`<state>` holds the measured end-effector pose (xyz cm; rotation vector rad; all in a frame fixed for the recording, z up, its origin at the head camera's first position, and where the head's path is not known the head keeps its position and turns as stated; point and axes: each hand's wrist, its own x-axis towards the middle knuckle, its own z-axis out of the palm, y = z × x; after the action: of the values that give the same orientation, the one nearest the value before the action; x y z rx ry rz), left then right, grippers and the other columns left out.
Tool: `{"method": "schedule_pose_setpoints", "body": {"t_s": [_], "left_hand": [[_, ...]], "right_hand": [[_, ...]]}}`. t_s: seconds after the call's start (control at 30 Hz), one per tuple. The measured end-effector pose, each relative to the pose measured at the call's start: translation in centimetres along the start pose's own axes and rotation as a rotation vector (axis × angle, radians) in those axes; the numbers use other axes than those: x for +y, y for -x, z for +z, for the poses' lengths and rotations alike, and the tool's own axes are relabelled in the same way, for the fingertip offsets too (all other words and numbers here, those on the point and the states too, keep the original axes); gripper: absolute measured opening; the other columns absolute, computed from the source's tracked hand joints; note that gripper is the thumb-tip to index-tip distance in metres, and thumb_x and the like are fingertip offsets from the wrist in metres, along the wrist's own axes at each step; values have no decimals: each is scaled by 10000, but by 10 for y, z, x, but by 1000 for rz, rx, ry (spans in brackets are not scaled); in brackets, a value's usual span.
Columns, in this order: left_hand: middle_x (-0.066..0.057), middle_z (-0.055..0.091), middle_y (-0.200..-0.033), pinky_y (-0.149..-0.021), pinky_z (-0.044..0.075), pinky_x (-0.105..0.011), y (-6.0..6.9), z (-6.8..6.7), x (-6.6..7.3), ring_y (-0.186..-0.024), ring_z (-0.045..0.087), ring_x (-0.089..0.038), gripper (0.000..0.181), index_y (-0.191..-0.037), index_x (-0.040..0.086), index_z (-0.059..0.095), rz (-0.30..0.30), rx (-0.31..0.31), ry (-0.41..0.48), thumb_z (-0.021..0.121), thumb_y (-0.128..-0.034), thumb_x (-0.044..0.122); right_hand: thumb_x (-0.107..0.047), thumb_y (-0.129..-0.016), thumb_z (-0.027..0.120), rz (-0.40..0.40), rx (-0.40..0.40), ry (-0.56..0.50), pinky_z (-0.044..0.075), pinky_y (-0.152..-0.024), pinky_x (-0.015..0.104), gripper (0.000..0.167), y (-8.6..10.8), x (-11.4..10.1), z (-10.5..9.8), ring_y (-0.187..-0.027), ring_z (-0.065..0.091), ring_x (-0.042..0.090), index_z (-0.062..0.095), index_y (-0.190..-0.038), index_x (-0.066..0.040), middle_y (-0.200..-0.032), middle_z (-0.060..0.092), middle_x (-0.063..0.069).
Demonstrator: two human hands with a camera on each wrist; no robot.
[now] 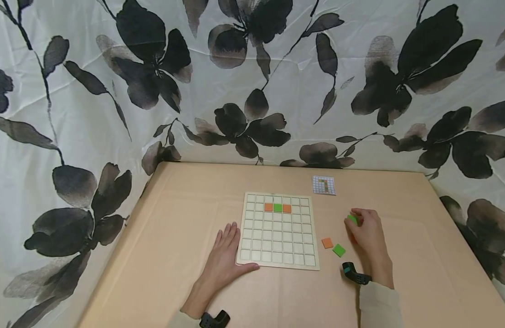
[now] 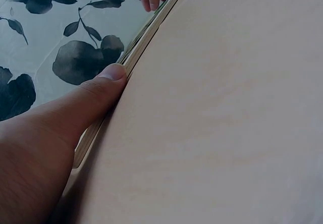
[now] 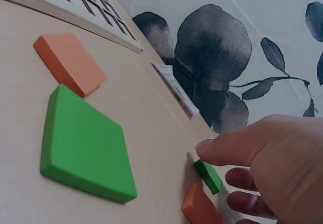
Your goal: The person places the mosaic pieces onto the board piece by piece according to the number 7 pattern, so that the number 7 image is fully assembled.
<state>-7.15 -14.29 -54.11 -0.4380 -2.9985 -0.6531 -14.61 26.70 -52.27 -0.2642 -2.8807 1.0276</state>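
A pale gridded board (image 1: 241,232) holds an orange tile (image 1: 268,207), a green tile (image 1: 277,208) and another orange tile (image 1: 286,208) side by side in its second row. My left hand (image 1: 224,259) lies flat along the board's left side, thumb stretched along the near edge; the left wrist view shows that thumb against the board's edge (image 2: 146,40). To the right of the board, my right hand (image 1: 368,232) pinches a green tile (image 1: 352,219), tilted in the right wrist view between thumb and fingers. An orange tile (image 3: 198,206) lies beside it, partly under the hand.
Between board and right hand lie a loose orange tile (image 1: 327,243) and a green tile (image 1: 339,250) on the wooden table (image 1: 187,200). A small card with a printed grid (image 1: 324,185) lies beyond the board's far right corner. Flowered cloth (image 1: 310,91) hangs behind.
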Motion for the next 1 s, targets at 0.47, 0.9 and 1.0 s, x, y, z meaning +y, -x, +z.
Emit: {"method": "schedule_pose_setpoints", "body": {"t_s": [0.47,0.9,1.0], "left_hand": [[-189,289,-1635,-1299,151,-456,0,3,-1,-1553,215,-320,1183,-1520,-37,370,10,12,-9,665,-730,792],[-181,275,-1642,-1299,152,-463,-1,5,-2,-1555,209,-319,1185,-1529,-28,357,2,3,-8,676,-727,784],[-181,273,-1643,-1299,149,-460,-1,5,-3,-1556,207,-316,1186,-1530,-29,356,5,2,-13,674,-728,785]], "right_hand": [[-212,-967,654,20,-42,24,466,-981,594,473,1,7,0,-1101,454,409,560,-1315,94,-1270,459,293],[-179,-987,637,-30,-62,25,472,-947,593,415,4,11,-4,-1088,491,431,587,-1292,98,-1208,498,293],[-175,-982,644,-19,-56,27,484,-925,571,406,3,11,-3,-1058,492,408,584,-1278,97,-1193,505,284]]}}
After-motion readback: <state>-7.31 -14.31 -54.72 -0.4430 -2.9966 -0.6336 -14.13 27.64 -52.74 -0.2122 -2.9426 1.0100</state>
